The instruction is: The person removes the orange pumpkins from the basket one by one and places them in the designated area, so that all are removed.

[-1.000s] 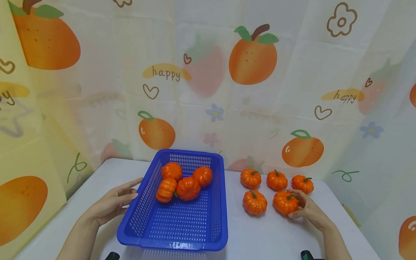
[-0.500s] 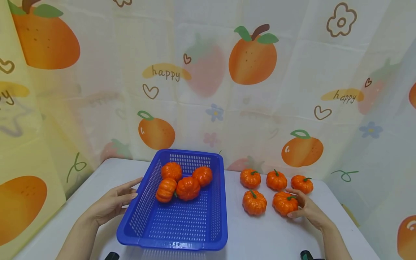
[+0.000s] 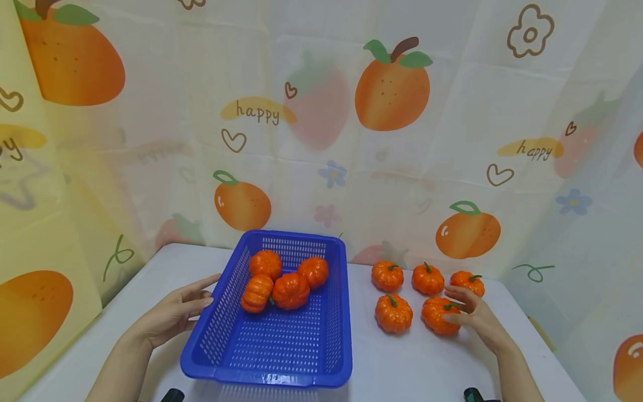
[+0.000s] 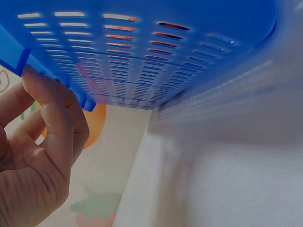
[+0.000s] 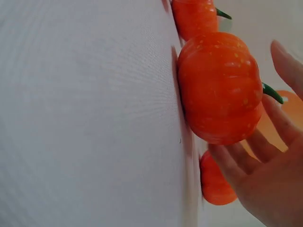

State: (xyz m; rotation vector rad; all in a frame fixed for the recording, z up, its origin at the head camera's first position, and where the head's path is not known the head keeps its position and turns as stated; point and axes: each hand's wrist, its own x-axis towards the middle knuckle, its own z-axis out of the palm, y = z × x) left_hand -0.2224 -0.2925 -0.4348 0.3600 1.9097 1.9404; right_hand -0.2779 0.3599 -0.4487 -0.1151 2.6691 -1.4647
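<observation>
My left hand (image 3: 173, 312) is at the left side of a blue plastic basket (image 3: 266, 377), its fingertips touching the outer rim. From the left wrist view, the loosely bent fingers (image 4: 57, 118) meet the lip beside the slotted wall. Inside the basket lie several small orange pumpkins (image 3: 291, 291). On the right, my right hand (image 3: 479, 318) hovers round the front right pumpkin (image 3: 437, 317), which sits on the table with its green stem up. In the right wrist view the thumb stands off this pumpkin (image 5: 220, 87) and the fingers are spread behind it.
Beside that pumpkin stands another (image 3: 394, 314), with a back row of three, including the back left pumpkin (image 3: 387, 276). White cloth covers the table (image 3: 402, 368). A fruit-print curtain (image 3: 321, 167) hangs behind. Dark objects (image 3: 474, 394) show at the bottom edge.
My right hand has loosened from the front right pumpkin; its thumb and fingers have lifted slightly. The pumpkin stays in place. My left hand and the basket have not moved.
</observation>
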